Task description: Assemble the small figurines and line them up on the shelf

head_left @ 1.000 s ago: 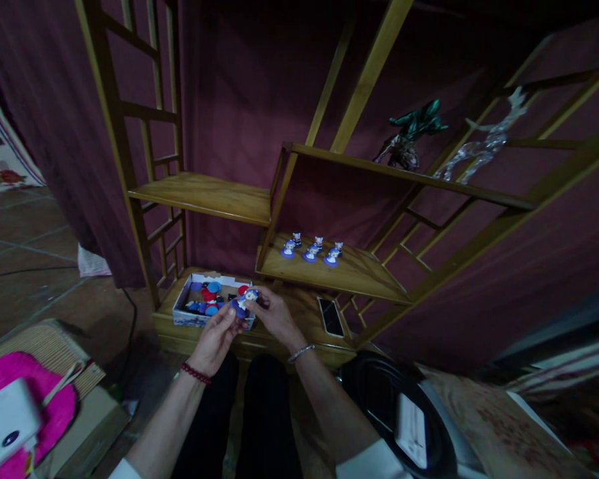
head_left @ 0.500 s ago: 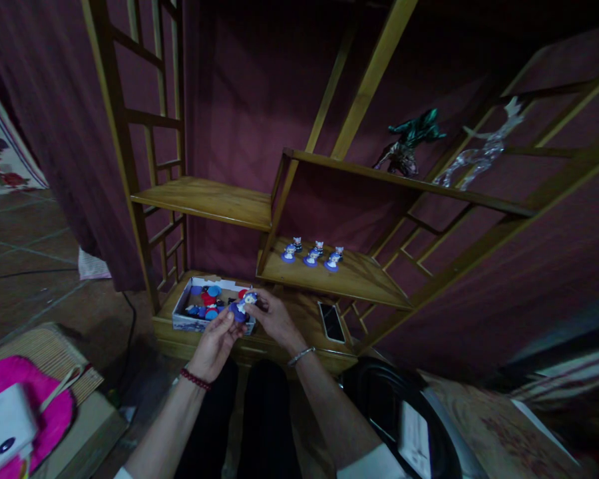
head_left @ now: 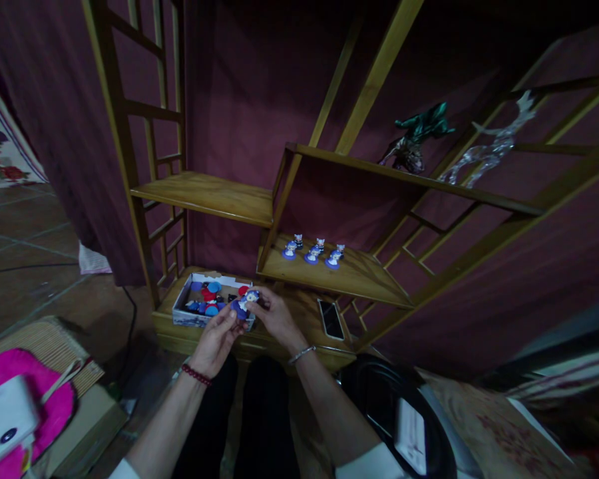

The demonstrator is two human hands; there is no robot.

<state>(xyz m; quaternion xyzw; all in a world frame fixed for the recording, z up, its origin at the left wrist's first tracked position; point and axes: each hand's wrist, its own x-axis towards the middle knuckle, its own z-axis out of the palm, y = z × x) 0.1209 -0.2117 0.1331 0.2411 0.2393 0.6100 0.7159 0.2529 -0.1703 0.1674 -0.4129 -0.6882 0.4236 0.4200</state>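
Pinching a purple-and-white figurine at the right end of the open box, the left hand grips its base, the right hand its upper part. Right of the box lies a phone; farther back, six small figures stand.

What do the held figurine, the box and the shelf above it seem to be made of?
Figurine: probably plastic, white and purple, moulded-looking; finish unclear.
Box: likely cardboard, matte-looking, thin-walled, printed outside.
Shelf: apparently wood or veneer, varnished-looking, with visible grain and sheen.
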